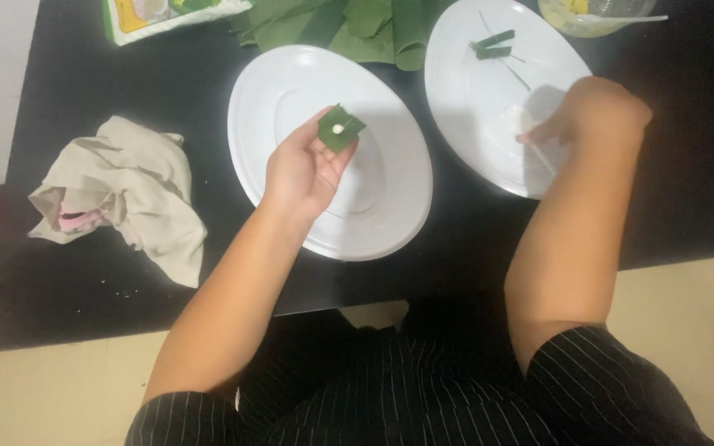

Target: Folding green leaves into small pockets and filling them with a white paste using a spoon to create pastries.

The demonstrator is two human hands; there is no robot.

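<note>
Leaf square, with a white dab at its centre, is sitting on the fingertips of the left hand, which is pinching it lightly above the near plate. The right hand is closing on a thin white stick, its tip resting on a pale smear on the far plate. With so loose a pinch, the square could tip and drop its dab. Both plates are lying on a black table over a pale floor; beyond the hands, leaves; left of them, a crumpled cloth.
</note>
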